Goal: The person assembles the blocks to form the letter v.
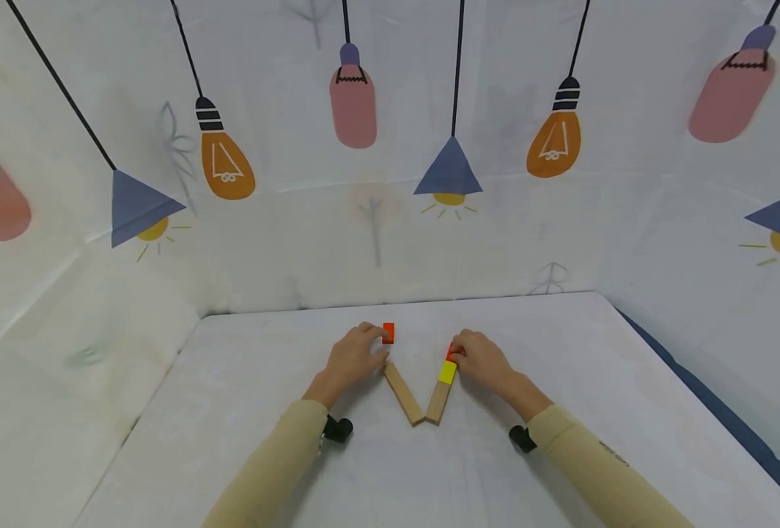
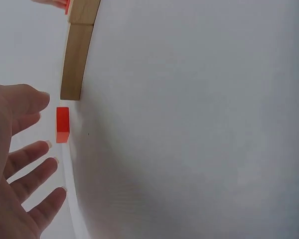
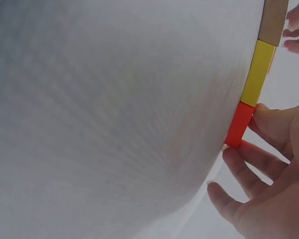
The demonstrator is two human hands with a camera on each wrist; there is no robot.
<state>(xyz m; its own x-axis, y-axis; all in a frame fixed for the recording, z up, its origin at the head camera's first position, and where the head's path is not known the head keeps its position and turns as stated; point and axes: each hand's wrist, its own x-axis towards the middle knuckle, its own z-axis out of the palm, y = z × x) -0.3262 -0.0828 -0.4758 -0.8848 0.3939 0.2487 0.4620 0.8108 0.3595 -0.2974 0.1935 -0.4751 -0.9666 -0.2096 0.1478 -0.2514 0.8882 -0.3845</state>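
Two natural-wood blocks, a left one (image 1: 403, 396) and a right one (image 1: 437, 404), meet at their near ends in a V on the white table. A yellow block (image 1: 447, 372) continues the right arm of the V, and a red block (image 3: 239, 125) sits at its far end. My right hand (image 1: 485, 361) pinches that red block between thumb and fingers. Past the left arm's far end stands another red block (image 1: 388, 330), apart from the wood. My left hand (image 1: 354, 355) is beside it, fingers spread and loosely bent, holding nothing in the left wrist view.
A white-covered table (image 1: 232, 455) reaches back to a white cloth backdrop (image 1: 390, 242) printed with hanging lamps and bulbs. Dark blue fabric (image 1: 713, 400) shows past the table's right edge. Small black devices sit at both wrists.
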